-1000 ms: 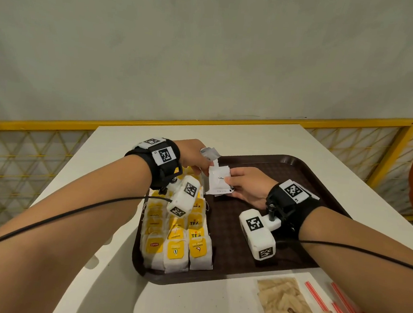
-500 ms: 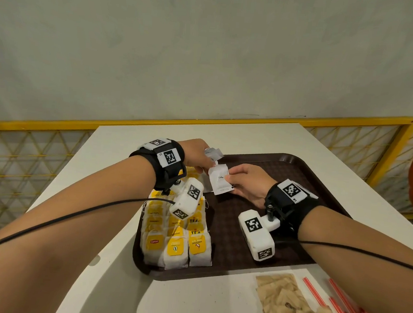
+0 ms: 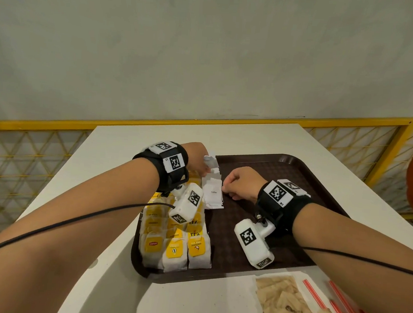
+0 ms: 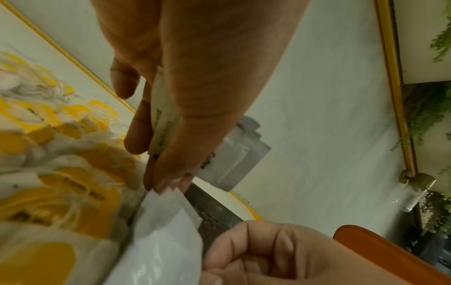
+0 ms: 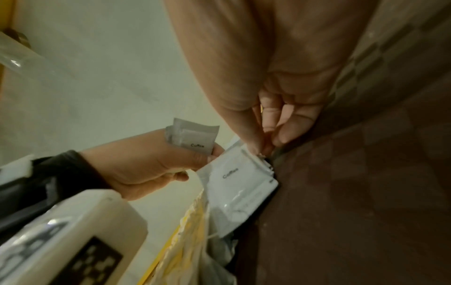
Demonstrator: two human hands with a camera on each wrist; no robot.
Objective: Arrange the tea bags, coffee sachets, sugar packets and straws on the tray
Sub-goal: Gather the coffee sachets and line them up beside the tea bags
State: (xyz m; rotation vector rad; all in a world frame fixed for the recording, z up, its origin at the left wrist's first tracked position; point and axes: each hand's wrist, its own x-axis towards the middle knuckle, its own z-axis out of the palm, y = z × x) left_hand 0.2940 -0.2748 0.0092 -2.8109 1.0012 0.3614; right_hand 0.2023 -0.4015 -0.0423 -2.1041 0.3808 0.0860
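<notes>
A brown tray (image 3: pixel 297 178) carries rows of yellow-tagged tea bags (image 3: pixel 176 247) along its left side. Just right of them, white coffee sachets (image 3: pixel 213 194) lie in a small overlapping pile. My right hand (image 3: pixel 225 188) pinches the right edge of the top sachet (image 5: pixel 239 185) with thumb and fingertips (image 5: pixel 263 146). My left hand (image 3: pixel 197 160) hovers over the tray's far left corner and grips a few more coffee sachets (image 5: pixel 192 137), which stick out past its fingers (image 4: pixel 171 154).
Brown sugar packets (image 3: pixel 285 308) and red-and-white straws (image 3: pixel 336 312) lie on a white sheet on the table, in front of the tray at the right. The tray's right half is bare. A yellow railing (image 3: pixel 252 120) runs behind the table.
My right hand has lowered its coffee sachet from mid-air onto the pile on the tray beside the tea bags. The left hand has barely moved.
</notes>
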